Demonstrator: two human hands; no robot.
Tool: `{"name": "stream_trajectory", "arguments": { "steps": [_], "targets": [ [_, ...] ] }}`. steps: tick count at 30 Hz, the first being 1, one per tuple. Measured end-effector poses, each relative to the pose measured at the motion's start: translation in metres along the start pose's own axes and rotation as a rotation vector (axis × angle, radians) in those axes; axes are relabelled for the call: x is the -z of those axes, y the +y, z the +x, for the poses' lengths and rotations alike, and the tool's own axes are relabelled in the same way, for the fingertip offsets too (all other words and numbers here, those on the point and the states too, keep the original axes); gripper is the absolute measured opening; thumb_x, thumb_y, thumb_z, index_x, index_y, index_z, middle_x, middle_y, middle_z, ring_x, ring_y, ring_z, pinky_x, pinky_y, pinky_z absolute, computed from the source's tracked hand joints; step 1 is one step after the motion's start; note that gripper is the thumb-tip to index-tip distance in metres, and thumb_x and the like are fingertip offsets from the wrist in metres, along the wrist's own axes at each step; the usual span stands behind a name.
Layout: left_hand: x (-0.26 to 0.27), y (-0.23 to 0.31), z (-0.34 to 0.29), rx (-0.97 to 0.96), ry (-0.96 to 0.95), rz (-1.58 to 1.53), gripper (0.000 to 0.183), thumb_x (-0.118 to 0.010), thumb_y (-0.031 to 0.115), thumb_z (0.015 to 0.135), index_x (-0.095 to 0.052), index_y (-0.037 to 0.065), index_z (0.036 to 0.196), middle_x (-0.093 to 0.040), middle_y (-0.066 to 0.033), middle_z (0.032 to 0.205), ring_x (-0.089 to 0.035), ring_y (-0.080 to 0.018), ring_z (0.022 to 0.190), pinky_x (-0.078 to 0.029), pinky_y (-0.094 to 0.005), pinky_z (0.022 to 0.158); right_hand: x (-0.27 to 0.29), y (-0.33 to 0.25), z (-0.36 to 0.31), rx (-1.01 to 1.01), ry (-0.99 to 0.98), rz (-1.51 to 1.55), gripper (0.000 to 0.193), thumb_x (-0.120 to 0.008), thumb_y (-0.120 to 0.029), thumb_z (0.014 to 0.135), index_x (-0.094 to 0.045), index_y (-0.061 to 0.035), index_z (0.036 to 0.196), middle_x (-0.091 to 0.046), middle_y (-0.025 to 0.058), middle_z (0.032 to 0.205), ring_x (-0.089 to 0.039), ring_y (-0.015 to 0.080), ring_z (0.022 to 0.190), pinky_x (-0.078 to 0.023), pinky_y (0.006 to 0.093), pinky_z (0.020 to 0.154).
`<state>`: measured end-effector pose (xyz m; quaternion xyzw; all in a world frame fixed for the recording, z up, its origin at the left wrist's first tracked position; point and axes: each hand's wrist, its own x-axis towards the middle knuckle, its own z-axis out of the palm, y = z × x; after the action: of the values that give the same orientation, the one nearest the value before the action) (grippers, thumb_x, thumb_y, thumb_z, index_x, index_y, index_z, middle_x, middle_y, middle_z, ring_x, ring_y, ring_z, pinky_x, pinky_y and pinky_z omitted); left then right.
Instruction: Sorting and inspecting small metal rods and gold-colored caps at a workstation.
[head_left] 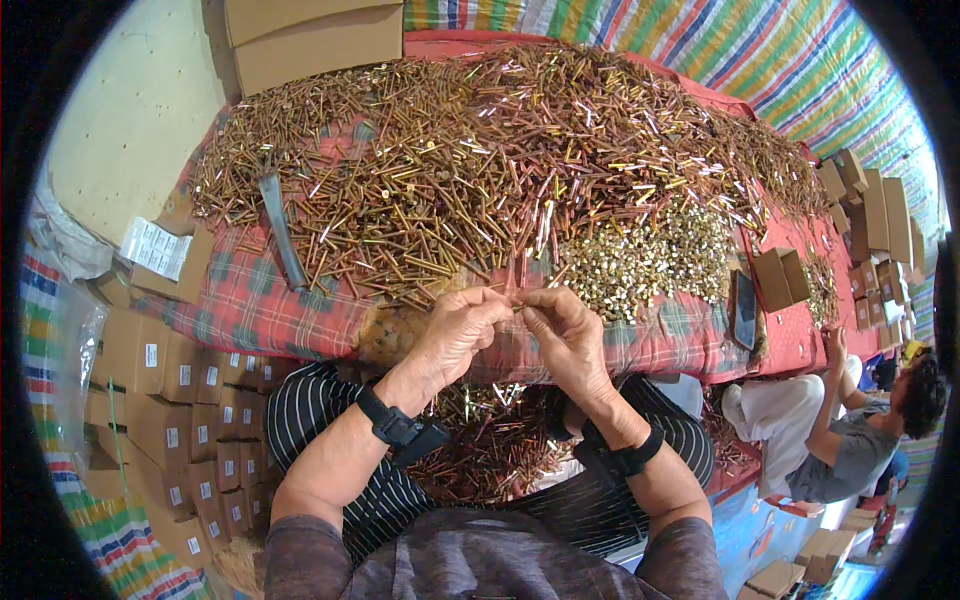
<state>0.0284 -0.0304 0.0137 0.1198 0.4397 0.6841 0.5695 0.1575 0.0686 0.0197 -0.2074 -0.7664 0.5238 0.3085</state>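
Note:
My left hand [468, 322] and my right hand [563, 325] meet fingertip to fingertip over the near edge of the cloth-covered table. Both are closed in a pinch around a small metal piece [517, 308]; the fingers cover most of it, so its exact kind is hidden. Just beyond them spreads a wide heap of thin brass- and copper-coloured metal rods [400, 210], which look like long bolts or sleeves. Right of my right hand lies a pile of small shiny gold metal pieces [650, 265], nut-like in shape.
A grey curved strip [283, 230] lies at the heap's left. On the right are a dark phone-like slab [744, 310] and a small open carton [781, 278]. Labelled cartons [190, 400] are stacked at left. More rods [480, 450] lie between my legs. Another person [850, 430] sits at far right.

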Motion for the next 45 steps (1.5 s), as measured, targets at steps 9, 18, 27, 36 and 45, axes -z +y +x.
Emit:
{"name": "stream_trajectory", "arguments": {
  "steps": [9, 18, 27, 36, 45],
  "targets": [
    [0.002, 0.004, 0.0, -0.131, -0.074, 0.221, 0.01, -0.063, 0.012, 0.08, -0.061, 0.002, 0.083, -0.05, 0.0041, 0.065, -0.038, -0.0008, 0.053, -0.027, -0.0153, 0.044, 0.008, -0.011, 0.001, -0.099, -0.096, -0.037, 0.009, -0.062, -0.008, 0.085, -0.059, -0.0013, 0.091, -0.059, 0.0065, 0.075, -0.057, 0.0105, 0.069, -0.046, 0.0272, 0.061],
    [0.008, -0.008, 0.001, -0.183, -0.101, 0.345, 0.015, -0.064, 0.016, 0.081, -0.061, 0.002, 0.083, -0.048, 0.0073, 0.063, -0.036, 0.0004, 0.052, -0.027, -0.0163, 0.045, 0.003, -0.016, -0.001, -0.337, -0.129, -0.045, 0.03, -0.05, -0.027, 0.094, -0.057, -0.0014, 0.082, -0.049, 0.0046, 0.061, -0.046, 0.0122, 0.056, -0.039, 0.031, 0.05],
    [0.012, -0.008, 0.002, -0.194, -0.1, 0.402, 0.022, -0.065, 0.024, 0.08, -0.061, 0.002, 0.079, -0.053, 0.0048, 0.068, -0.042, -0.0007, 0.058, -0.034, -0.0178, 0.05, 0.003, -0.004, -0.005, -0.343, -0.132, 0.093, 0.023, -0.054, -0.023, 0.091, -0.055, -0.0003, 0.085, -0.051, 0.0043, 0.063, -0.05, 0.0186, 0.057, -0.04, 0.0323, 0.051],
    [0.006, 0.01, -0.003, -0.29, -0.447, 1.028, 0.016, -0.064, 0.013, 0.078, -0.064, -0.001, 0.086, -0.061, -0.0052, 0.077, -0.057, -0.0135, 0.073, -0.046, -0.0281, 0.067, 0.014, 0.019, 0.002, -0.246, -0.152, -0.446, 0.029, -0.053, -0.028, 0.09, -0.055, -0.0045, 0.073, -0.053, 0.0157, 0.055, -0.05, 0.0383, 0.048, -0.042, 0.0406, 0.048],
    [0.027, -0.016, 0.032, -0.744, 0.201, 1.645, 0.009, -0.058, 0.004, 0.075, -0.06, -0.002, 0.082, -0.056, -0.0138, 0.084, -0.056, -0.0287, 0.081, -0.047, -0.0372, 0.07, 0.027, 0.051, 0.03, 0.378, -0.151, -1.015, 0.015, -0.057, -0.001, 0.066, -0.057, -0.0047, 0.08, -0.053, 0.011, 0.088, -0.051, 0.0291, 0.085, -0.044, 0.0379, 0.073]
  ]
}}
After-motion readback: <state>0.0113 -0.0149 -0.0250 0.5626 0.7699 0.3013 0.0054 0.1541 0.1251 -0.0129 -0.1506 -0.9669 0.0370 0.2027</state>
